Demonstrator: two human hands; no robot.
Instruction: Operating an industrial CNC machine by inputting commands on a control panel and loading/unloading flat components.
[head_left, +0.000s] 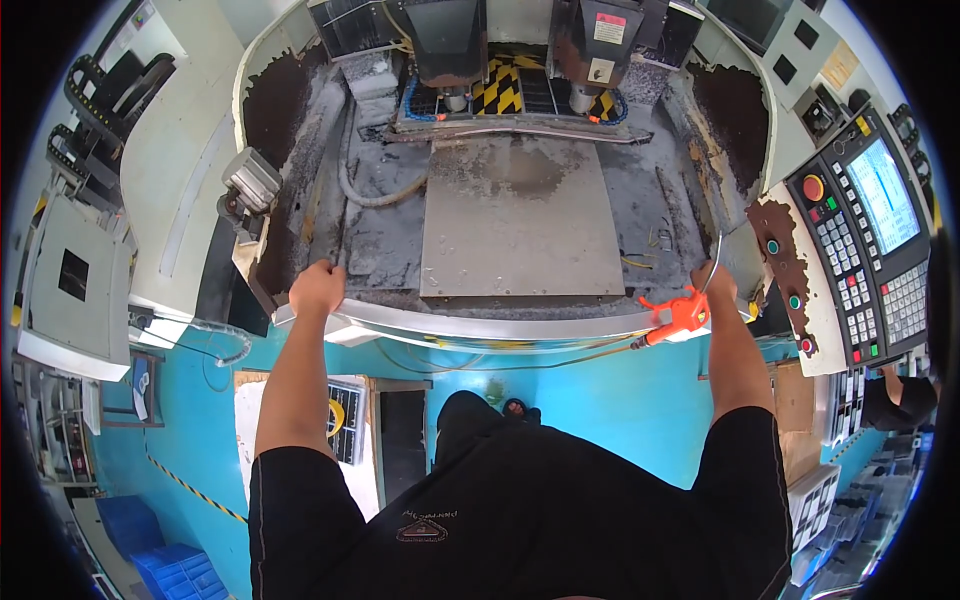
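Both arms reach forward to the front rim [520, 318] of a machining centre. My left hand [318, 287] is closed over that rim on the left side. On the right, my right hand [716, 283] is closed at the same rim, its fingers partly hidden. Right beside it sits an orange air blow gun [686, 312], its thin bent metal nozzle passing in front of the fingers. A hose [590, 354] runs leftward from the gun. Between my hands lies a flat grey metal plate [520, 235] with wet patches, on the machine bed.
Two spindle heads [448, 50] hang behind the plate. A control panel [865, 240] with screen and buttons stands at right. A grey work lamp [251, 181] is at left. Below the rim at left is a white-topped stand [250, 420]. Another person's arm [893, 385] shows far right.
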